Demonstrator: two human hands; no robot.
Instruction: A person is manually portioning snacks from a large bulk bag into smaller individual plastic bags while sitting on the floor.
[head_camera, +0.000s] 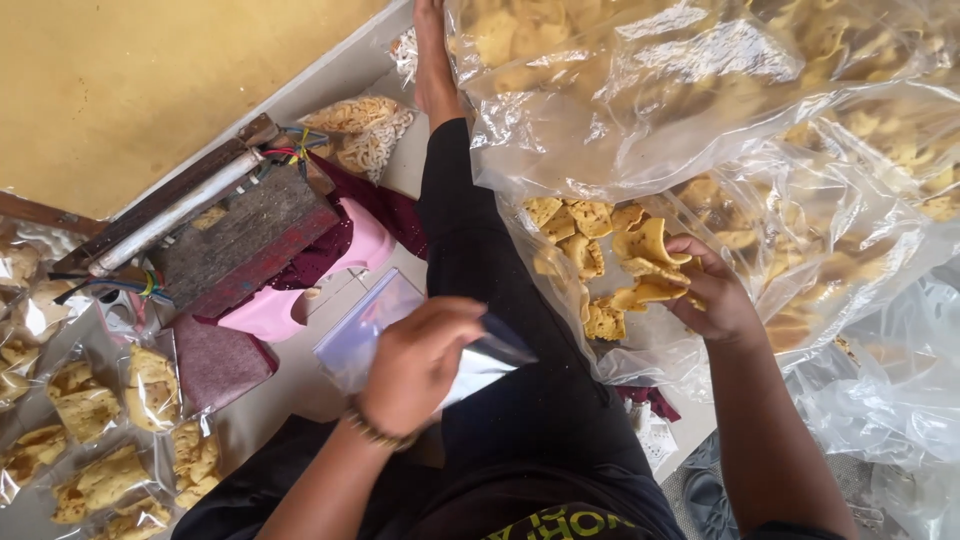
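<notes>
My left hand (415, 362) grips a small clear plastic bag (372, 332) over my black-trousered leg (505, 300). My right hand (712, 292) holds a bunch of curled yellow crackers (648, 262) just above the mouth of a very large clear plastic sack (760, 110) filled with the same crackers. More loose crackers (575, 225) lie inside the sack's opening, next to my right hand.
Several small sealed packs of crackers (100, 440) lie at the lower left. A worn wooden sealing device with a white bar and coloured wires (215, 215) sits at the left beside pink and maroon cloth (345, 250). A noodle-like snack bag (362, 128) lies by the yellow wall (130, 70).
</notes>
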